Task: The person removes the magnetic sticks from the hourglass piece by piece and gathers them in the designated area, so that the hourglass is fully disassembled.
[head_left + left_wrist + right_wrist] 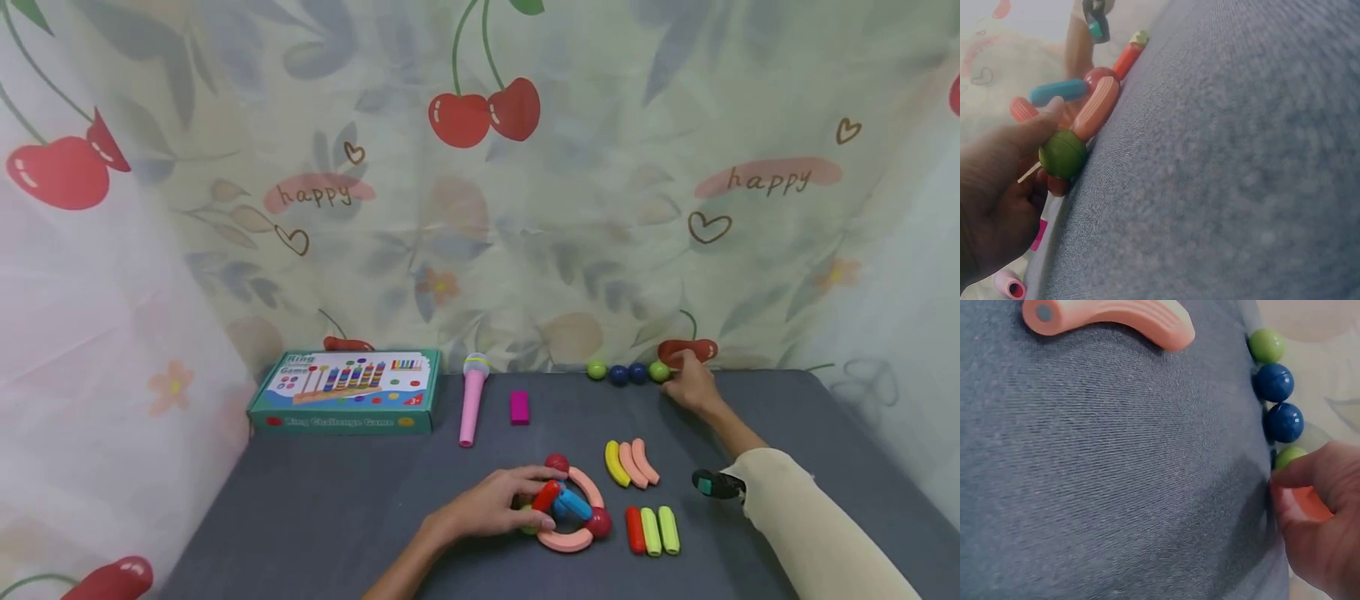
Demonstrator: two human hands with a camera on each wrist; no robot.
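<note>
My left hand (498, 502) grips a structure of toy sticks and balls at its green ball (1063, 154), thumb above and fingers beneath. The structure joins red balls (598, 522) with pink curved sticks (566, 541) in a ring. A red stick (547, 496) and a blue stick (575, 504) rise over its middle. At the table's back edge my right hand (692, 385) has index finger and thumb tips together beside a green ball (1290, 456), partly covering it. Whether they pinch it I cannot tell. Two blue balls (1284, 422) and another green ball (1267, 345) line up with it.
One yellow curved stick (617, 463) and two pink ones (639, 463) lie right of the structure. Nearer are a red straight stick (635, 530) and two light green ones (660, 531). Farther back are a magenta block (520, 408), a pink toy microphone (471, 404) and a game box (343, 392).
</note>
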